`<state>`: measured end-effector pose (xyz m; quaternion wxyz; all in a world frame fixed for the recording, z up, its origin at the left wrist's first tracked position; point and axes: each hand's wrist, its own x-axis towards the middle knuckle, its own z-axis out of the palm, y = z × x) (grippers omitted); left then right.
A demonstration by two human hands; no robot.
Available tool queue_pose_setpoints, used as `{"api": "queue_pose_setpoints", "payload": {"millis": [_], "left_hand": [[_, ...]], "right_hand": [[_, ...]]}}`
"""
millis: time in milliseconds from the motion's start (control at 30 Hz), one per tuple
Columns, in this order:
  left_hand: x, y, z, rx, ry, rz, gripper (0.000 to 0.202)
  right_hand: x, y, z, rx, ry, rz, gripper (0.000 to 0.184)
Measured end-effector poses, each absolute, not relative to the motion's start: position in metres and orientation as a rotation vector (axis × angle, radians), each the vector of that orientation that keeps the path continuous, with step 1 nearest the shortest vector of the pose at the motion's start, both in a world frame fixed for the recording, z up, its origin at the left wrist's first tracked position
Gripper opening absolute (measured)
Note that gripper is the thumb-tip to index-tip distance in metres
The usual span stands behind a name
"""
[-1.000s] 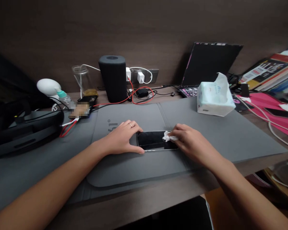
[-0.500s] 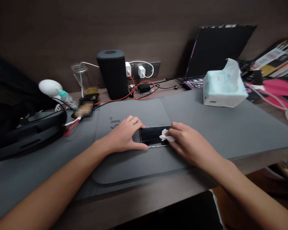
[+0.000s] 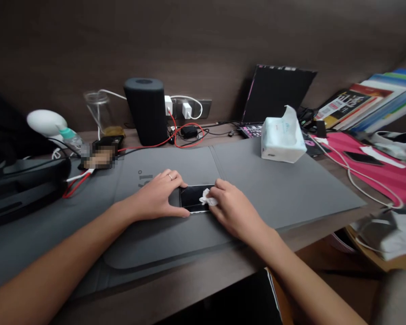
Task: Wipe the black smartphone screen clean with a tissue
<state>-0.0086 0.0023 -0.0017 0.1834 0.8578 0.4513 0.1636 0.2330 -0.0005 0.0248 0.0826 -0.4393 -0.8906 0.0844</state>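
A black phone (image 3: 191,197) lies flat, screen up, on the grey desk mat (image 3: 291,189). My left hand (image 3: 157,197) grips the phone's left end, thumb on the near edge and fingers on the far edge. My right hand (image 3: 232,208) is closed on a small crumpled white tissue (image 3: 207,197) and presses it on the middle of the screen. Most of the phone's right half is hidden under that hand.
A white tissue pack (image 3: 281,137) stands on the mat at the back right. Behind are a dark cylindrical speaker (image 3: 146,110), wall chargers with red and white cables (image 3: 179,131), an open laptop (image 3: 277,92), a glass jar (image 3: 99,113). Books (image 3: 368,101) and a pink sheet lie right.
My right hand has slid the tissue leftward across the screen, closer to my left hand. The camera view has shifted; my left hand keeps its grip.
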Motion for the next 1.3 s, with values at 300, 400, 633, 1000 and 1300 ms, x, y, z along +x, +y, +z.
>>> {"api": "queue_pose_setpoints", "payload": {"millis": [300,400,633,1000,1300], "left_hand": [[-0.009,0.002,0.000,2.399,1.280,0.487,0.058],[-0.009,0.002,-0.002,2.417,1.274,0.479,0.058],[-0.009,0.002,-0.002,2.424,1.273,0.447,0.061],[-0.007,0.001,0.000,2.412,1.262,0.498,0.059],[-0.009,0.002,-0.001,2.401,1.252,0.514,0.058]], "right_hand": [[0.267,0.004,0.027,-1.453,-2.579,0.304,0.014],[0.238,-0.004,0.025,-1.376,-2.607,0.299,0.012],[0.244,0.002,0.029,-1.366,-2.640,0.300,0.010],[0.222,-0.010,0.023,-1.331,-2.643,0.250,0.012],[0.262,0.010,0.026,-1.490,-2.550,0.277,0.016]]}}
